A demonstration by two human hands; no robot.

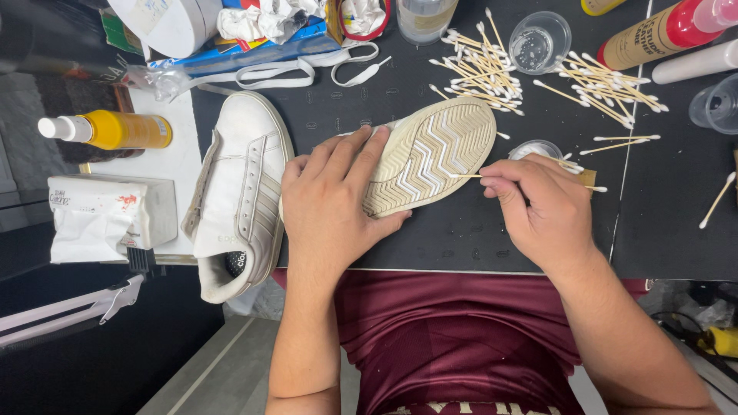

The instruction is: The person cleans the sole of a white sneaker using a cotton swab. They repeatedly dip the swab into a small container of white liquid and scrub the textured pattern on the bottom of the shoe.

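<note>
**Cotton swab on an upturned shoe sole**

A white leather sneaker turned sole-up (430, 154) lies on the black mat surface (461, 230), its pale zigzag tread facing the camera. The left hand (330, 204) is clamped over the heel end of this shoe, fingers spread across the sole's edge and thumb tucked beneath, pinning it in place. The right hand (538, 204) has its fingers pinched together on a thin wooden-stick cotton swab (467, 176), whose tip touches the tread at the sole's right rim.

Just left of the held shoe, a second white leather sneaker (242, 196) lies on its side, laces removed, partly overhanging the surface's near edge. Loose white laces (307, 69) lie above it. Piles of used cotton swabs (480, 73) are scattered beyond the sole, with a small clear plastic cup (540, 40) between them. On the far left, a yellow spray bottle with a white nozzle (115, 129) lies flat above a white tissue pack (108, 215).
</note>
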